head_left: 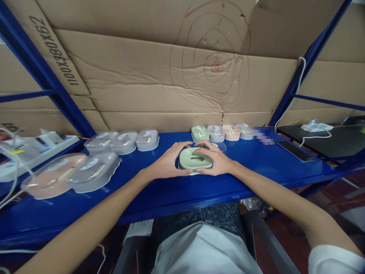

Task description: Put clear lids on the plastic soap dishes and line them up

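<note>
The green case (pixel 195 158) sits between my hands: left hand (pixel 168 161) cupping its nine o'clock side, right hand (pixel 215 160) its three o'clock side, fingers curled on it.

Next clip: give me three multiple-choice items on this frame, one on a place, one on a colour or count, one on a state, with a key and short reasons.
1. Where does the black phone lie?
A. on the blue table, right of the hands
B. on top of the green case
C. on the cardboard wall

2. How many small cases stand in the far row just behind the hands?
A. two
B. four
C. seven

3. How are the hands placed on the green case?
A. both hands cup it from either side
B. one hand lifts it high in the air
C. neither hand touches it

Key: 1 A, the phone lies flat on the table near its right end. 2 B, green, grey, peach and grey cases stand side by side. 3 A, the left hand and right hand close around it as it rests on the table.
</note>
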{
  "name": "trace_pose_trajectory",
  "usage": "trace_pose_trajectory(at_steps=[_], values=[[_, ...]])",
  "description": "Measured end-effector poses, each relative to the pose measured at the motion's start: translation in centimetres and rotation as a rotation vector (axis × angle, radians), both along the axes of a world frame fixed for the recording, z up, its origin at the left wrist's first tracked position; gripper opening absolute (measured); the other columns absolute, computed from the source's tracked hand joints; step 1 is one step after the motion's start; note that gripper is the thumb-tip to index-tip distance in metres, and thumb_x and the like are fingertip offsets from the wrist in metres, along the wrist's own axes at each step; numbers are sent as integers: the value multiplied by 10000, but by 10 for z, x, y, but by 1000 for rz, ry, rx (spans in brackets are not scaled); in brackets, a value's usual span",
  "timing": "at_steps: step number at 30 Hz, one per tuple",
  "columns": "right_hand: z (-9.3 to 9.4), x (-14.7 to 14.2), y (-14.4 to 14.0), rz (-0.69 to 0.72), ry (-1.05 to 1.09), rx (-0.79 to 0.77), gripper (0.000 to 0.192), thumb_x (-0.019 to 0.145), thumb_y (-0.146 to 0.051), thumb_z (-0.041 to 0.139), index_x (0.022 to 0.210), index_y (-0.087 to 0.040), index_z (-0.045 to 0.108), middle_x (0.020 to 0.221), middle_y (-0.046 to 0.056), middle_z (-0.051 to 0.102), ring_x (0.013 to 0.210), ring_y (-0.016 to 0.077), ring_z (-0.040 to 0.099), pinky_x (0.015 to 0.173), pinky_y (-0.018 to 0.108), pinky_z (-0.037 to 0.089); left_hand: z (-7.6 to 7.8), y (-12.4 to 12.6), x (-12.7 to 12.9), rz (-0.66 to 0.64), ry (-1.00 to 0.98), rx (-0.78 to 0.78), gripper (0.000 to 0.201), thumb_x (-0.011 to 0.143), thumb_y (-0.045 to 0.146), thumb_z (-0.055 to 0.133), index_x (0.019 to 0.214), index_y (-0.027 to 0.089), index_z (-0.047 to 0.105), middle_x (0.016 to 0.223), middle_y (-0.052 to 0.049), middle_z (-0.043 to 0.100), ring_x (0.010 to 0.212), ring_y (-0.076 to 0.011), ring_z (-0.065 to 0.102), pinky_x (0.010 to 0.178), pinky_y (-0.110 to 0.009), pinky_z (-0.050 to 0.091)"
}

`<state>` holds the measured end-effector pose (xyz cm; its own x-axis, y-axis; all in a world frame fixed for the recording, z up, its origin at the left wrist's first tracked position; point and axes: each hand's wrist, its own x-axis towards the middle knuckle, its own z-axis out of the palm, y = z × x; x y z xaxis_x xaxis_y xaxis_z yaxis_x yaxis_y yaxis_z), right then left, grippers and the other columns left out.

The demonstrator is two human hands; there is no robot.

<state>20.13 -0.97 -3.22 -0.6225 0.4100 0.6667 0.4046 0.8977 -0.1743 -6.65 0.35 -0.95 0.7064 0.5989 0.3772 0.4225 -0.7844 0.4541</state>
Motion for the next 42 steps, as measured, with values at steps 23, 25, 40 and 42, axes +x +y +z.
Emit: trace_pose_trajectory(at_steps=[23, 25, 40, 42], values=[[-7, -3, 5, 18, -54, 9, 589, 832, -593, 831, 1231, -195, 661, 1349, 194, 584, 1259, 330, 634, 1060, 506, 561, -2, 5, 1, -93, 46, -65, 860, 768, 430, 858, 1507, 243, 460, 1461, -136, 539, 1367, -371, 551, 1191, -534, 435], [-6, -4, 5, 21, -52, 17, 583, 836, -592, 828, 1222, -186, 666, 1339, 197, 587, 1251, 327, 637, 1055, 501, 563, -2, 5, 1, -108, 45, -72, 835, 773, 415, 856, 1494, 239, 474, 1453, -133, 541, 1372, -359, 547, 1198, -525, 429], [-3, -4, 4, 20, -86, -71, 543, 833, -572, 836, 1212, -221, 670, 1358, 169, 562, 1273, 314, 613, 1086, 499, 544, -5, 6, -1, -55, 49, -80, 829, 761, 454, 861, 1480, 245, 504, 1464, -140, 604, 1340, -376, 594, 1152, -534, 457], [-3, -4, 5, 20, -79, -80, 538, 833, -568, 836, 1212, -225, 669, 1367, 167, 561, 1276, 319, 614, 1089, 509, 542, -6, 6, -1, -53, 49, -87, 843, 771, 469, 855, 1496, 251, 484, 1481, -139, 601, 1337, -373, 599, 1138, -522, 465]])
